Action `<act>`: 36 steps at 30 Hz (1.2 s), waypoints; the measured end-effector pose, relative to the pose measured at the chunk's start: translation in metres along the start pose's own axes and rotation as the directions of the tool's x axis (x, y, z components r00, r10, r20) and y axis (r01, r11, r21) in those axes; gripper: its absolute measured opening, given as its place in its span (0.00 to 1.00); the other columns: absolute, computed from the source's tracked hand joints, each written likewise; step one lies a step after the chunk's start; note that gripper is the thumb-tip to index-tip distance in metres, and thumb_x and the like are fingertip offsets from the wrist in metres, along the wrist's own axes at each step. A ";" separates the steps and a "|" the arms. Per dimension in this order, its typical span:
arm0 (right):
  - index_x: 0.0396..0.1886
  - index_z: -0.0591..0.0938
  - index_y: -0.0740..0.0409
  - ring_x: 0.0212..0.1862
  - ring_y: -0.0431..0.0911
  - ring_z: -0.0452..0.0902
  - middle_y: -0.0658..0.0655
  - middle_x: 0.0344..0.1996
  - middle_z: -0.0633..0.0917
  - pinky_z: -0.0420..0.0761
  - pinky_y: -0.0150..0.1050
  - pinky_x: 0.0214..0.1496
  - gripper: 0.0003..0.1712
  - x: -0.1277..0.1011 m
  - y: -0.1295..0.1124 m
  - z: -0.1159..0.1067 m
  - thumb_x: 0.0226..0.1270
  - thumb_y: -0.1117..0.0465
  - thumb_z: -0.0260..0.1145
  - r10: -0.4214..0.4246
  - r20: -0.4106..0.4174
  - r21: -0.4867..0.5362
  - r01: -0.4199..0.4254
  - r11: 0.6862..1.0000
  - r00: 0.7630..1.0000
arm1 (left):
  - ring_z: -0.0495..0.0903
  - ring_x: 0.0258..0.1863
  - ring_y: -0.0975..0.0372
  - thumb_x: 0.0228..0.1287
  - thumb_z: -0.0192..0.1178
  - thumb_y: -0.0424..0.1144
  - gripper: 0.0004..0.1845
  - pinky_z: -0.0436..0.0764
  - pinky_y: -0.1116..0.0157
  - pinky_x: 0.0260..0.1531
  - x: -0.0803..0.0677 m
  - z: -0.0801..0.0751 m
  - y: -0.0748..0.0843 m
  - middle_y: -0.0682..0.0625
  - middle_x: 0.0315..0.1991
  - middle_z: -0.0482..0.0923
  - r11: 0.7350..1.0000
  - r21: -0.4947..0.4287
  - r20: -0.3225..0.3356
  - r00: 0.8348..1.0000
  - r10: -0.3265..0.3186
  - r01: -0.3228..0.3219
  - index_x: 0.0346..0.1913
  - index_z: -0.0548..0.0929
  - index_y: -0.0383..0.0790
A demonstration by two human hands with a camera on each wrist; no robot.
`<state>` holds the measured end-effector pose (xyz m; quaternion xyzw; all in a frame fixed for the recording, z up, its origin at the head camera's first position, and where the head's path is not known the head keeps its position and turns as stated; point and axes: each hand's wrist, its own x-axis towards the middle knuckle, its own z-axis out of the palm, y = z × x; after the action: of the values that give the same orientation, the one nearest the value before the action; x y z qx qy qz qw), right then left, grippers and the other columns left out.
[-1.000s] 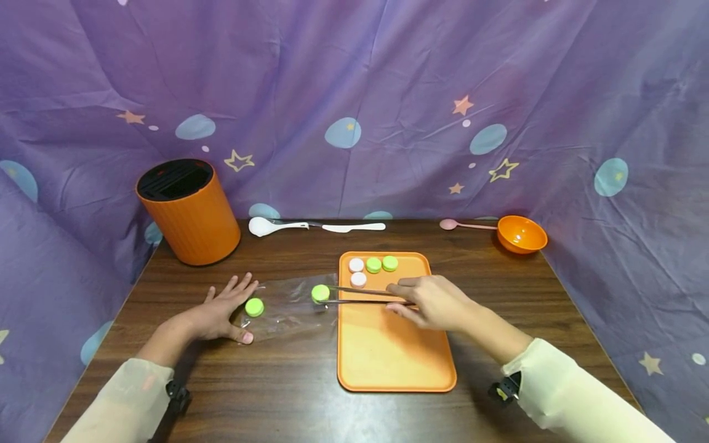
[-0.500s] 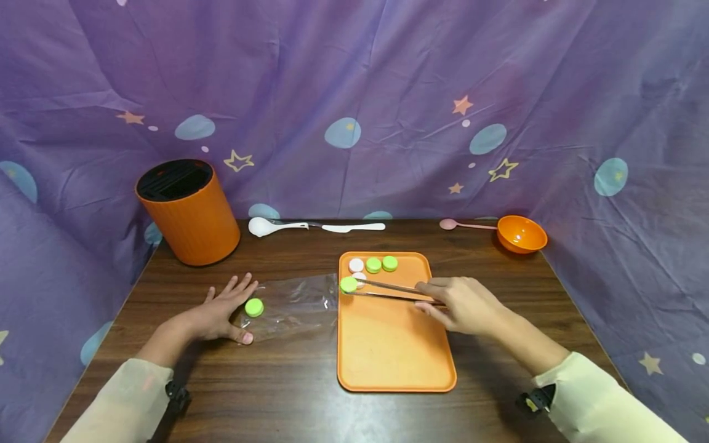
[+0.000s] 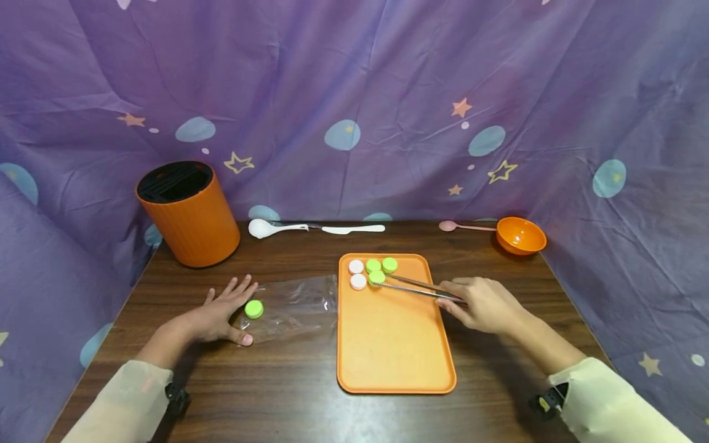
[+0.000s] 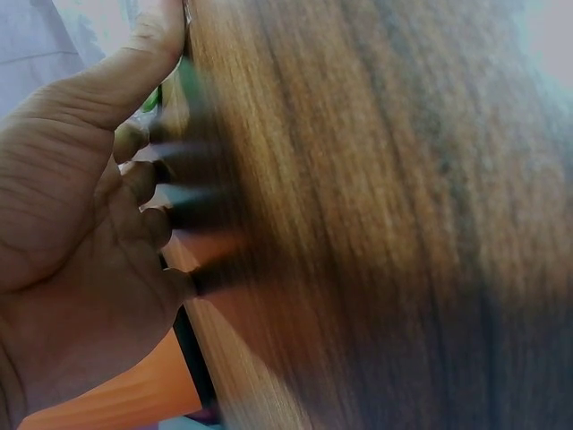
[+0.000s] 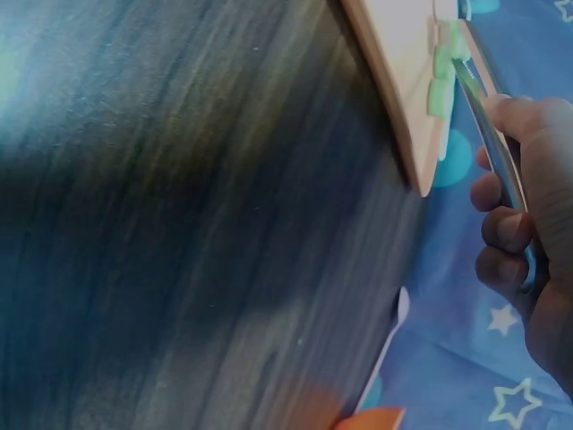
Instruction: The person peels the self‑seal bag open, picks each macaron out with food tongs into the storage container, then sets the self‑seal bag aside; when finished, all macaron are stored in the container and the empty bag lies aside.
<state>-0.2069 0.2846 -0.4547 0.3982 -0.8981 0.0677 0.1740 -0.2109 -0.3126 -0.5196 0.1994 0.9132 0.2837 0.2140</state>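
My right hand [image 3: 487, 304] grips metal tongs [image 3: 421, 292], their tips around a green macaron [image 3: 376, 277] low over or on the orange tray [image 3: 396, 351]. Beside it on the tray sit two pale pink macarons [image 3: 358, 282] and two other green macarons [image 3: 390, 265]. In the right wrist view the fingers curl round the tongs [image 5: 497, 148]. To the left, my left hand [image 3: 216, 315] rests spread at the end of a clear plastic bag [image 3: 301, 301]. One green macaron [image 3: 254, 309] lies between its thumb and fingers, on or in the bag; I cannot tell which.
An orange knife block [image 3: 196, 221] stands at the back left. Along the rear edge lie a white ladle [image 3: 263, 228], a white knife [image 3: 354, 229] and a pink spoon [image 3: 465, 226]. An orange bowl [image 3: 519, 236] sits at the back right, before a purple curtain [image 3: 299, 80].
My right hand has moved right with the tongs, carrying the green macaron from the bag's right end onto or just over the tray, beside the others. My left hand stays put.
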 end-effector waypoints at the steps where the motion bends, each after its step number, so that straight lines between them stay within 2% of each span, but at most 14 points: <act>1: 0.50 0.93 0.56 0.30 0.41 0.87 0.49 0.34 0.91 0.88 0.46 0.30 0.15 -0.001 0.001 0.001 0.68 0.55 0.81 0.002 0.001 0.000 -0.002 1.000 1.000 | 0.25 0.90 0.34 0.47 0.79 0.74 0.77 0.23 0.20 0.76 0.002 0.001 -0.003 0.37 0.92 0.30 1.000 0.010 -0.003 1.000 -0.009 0.009 0.92 0.48 0.44; 5: 0.50 0.92 0.56 0.29 0.39 0.85 0.46 0.31 0.89 0.86 0.44 0.29 0.15 -0.003 0.001 0.007 0.67 0.56 0.81 -0.004 0.006 0.004 0.004 1.000 1.000 | 0.24 0.90 0.34 0.45 0.79 0.76 0.78 0.22 0.20 0.76 0.003 0.002 -0.007 0.38 0.93 0.29 1.000 0.004 0.000 1.000 -0.013 0.013 0.92 0.48 0.46; 10: 0.50 0.92 0.55 0.27 0.39 0.83 0.46 0.30 0.86 0.84 0.43 0.27 0.15 -0.004 0.001 0.011 0.69 0.55 0.80 0.008 0.035 -0.008 -0.008 1.000 0.999 | 0.24 0.90 0.35 0.46 0.78 0.76 0.78 0.23 0.20 0.77 0.001 0.001 -0.002 0.38 0.93 0.29 1.000 0.011 -0.002 1.000 -0.009 0.009 0.92 0.47 0.46; 18: 0.54 0.92 0.56 0.33 0.45 0.90 0.51 0.36 0.92 0.89 0.48 0.32 0.17 -0.006 0.000 0.010 0.71 0.53 0.79 0.056 0.070 0.002 -0.056 0.998 0.996 | 0.25 0.89 0.31 0.51 0.78 0.71 0.74 0.23 0.19 0.75 -0.006 -0.001 0.010 0.34 0.92 0.30 1.000 -0.007 -0.003 1.000 0.022 -0.022 0.92 0.48 0.42; 22: 0.54 0.92 0.57 0.34 0.46 0.91 0.53 0.37 0.93 0.90 0.49 0.34 0.18 -0.007 0.000 0.008 0.69 0.53 0.80 0.066 0.055 0.004 -0.067 0.998 0.996 | 0.23 0.88 0.31 0.53 0.77 0.70 0.73 0.20 0.18 0.73 -0.007 -0.003 0.012 0.34 0.92 0.29 0.998 -0.031 0.002 0.999 0.047 -0.047 0.92 0.47 0.42; 26: 0.53 0.92 0.58 0.33 0.45 0.90 0.54 0.37 0.94 0.91 0.49 0.34 0.19 -0.004 0.000 0.005 0.67 0.53 0.82 0.048 0.013 0.007 -0.049 0.999 0.999 | 0.25 0.89 0.33 0.51 0.78 0.72 0.75 0.23 0.19 0.75 -0.004 -0.001 0.006 0.35 0.92 0.29 1.000 -0.004 -0.001 1.000 0.013 -0.013 0.92 0.48 0.43; 31: 0.52 0.92 0.57 0.29 0.38 0.83 0.50 0.33 0.91 0.88 0.44 0.31 0.20 0.003 -0.006 0.003 0.64 0.55 0.84 0.000 -0.028 0.029 0.001 1.000 1.000 | 0.25 0.90 0.34 0.48 0.78 0.75 0.77 0.24 0.20 0.77 0.001 0.000 -0.003 0.37 0.92 0.29 1.000 0.013 0.006 1.000 -0.016 0.016 0.92 0.47 0.43; 36: 0.51 0.92 0.55 0.25 0.31 0.69 0.44 0.27 0.82 0.77 0.34 0.27 0.18 0.015 -0.017 -0.001 0.64 0.55 0.83 -0.046 -0.038 0.058 0.048 0.997 0.998 | 0.24 0.90 0.35 0.47 0.77 0.76 0.78 0.23 0.20 0.76 0.005 0.001 -0.008 0.38 0.93 0.28 1.000 0.010 0.016 1.000 -0.015 0.015 0.92 0.46 0.45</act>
<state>-0.2031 0.2631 -0.4491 0.4228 -0.8828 0.0971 0.1803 -0.2162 -0.3162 -0.5270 0.1959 0.9144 0.2758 0.2224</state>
